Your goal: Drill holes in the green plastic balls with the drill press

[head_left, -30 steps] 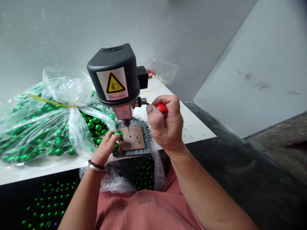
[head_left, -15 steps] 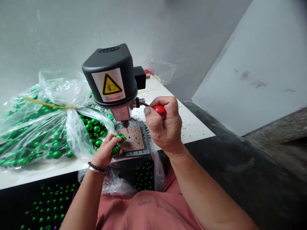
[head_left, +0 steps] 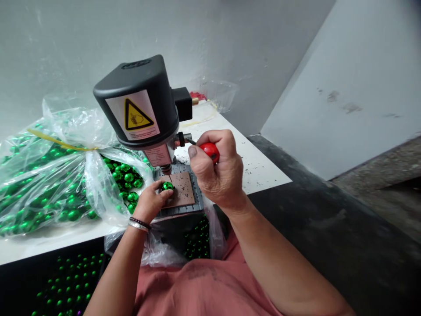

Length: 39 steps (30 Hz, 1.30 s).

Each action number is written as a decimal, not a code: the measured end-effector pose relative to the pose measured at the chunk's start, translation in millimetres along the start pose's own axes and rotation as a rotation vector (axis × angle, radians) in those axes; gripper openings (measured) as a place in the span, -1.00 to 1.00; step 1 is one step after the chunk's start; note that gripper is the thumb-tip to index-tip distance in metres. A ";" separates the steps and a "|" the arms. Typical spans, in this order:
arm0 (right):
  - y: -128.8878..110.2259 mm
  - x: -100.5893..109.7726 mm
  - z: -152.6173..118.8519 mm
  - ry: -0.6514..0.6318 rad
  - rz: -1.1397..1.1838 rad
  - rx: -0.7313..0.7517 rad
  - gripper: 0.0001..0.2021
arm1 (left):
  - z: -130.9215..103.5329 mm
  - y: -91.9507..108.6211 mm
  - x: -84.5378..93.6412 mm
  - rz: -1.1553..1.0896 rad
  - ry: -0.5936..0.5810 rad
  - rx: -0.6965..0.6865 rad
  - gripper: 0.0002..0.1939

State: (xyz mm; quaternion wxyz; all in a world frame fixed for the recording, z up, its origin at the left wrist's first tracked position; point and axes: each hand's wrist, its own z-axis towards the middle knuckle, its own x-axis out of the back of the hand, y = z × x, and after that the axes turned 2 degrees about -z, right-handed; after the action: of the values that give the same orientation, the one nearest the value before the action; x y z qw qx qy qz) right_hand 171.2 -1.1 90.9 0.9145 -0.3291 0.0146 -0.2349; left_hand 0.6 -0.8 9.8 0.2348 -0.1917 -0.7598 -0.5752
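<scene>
Between thumb and fingers, my left hand [head_left: 153,199] holds a shiny green ball [head_left: 167,186] over the brown board [head_left: 184,193] on the base of a bench drill press [head_left: 134,105]. The thin drill bit [head_left: 170,178] points down right at the ball; whether they touch I cannot tell. My right hand [head_left: 220,169] is wrapped round the red knob [head_left: 209,152] of the drill press lever. Dark shavings lie scattered on the board and base.
On the left of the white table [head_left: 263,171] lies a clear plastic bag [head_left: 62,175] full of green balls, its mouth open toward the drill. Below the table edge, a dark container [head_left: 66,281] holds more green balls. A clear plastic tray [head_left: 223,94] stands at the back.
My left hand has moved right onto the board, bringing the green ball under the drill bit. A second green ball near my palm is out of sight now. My right hand keeps its grip.
</scene>
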 end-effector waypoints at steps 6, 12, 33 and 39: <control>-5.9 -4.3 17.1 0.063 -0.063 0.001 -0.83 | 7.5 -12.2 -1.5 -0.089 -0.019 0.026 -0.49; -3.1 -13.0 60.1 0.007 -0.083 -0.039 -0.74 | 14.1 -23.7 -3.3 -0.094 0.034 -0.007 -0.46; 0.2 -12.7 75.3 -0.111 -0.042 -0.131 -0.72 | 13.0 1.6 -10.6 0.434 0.078 -0.119 -0.50; -6.3 5.5 33.0 -0.100 -0.043 0.005 -0.84 | 10.1 1.3 -12.1 0.407 0.049 -0.159 -0.57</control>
State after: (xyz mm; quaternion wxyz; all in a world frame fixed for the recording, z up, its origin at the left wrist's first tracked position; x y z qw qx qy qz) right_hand 179.4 11.9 121.2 0.9097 -0.3383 -0.0390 -0.2377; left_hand 9.8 9.1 1.5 0.3486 -0.3448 -0.6516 -0.5788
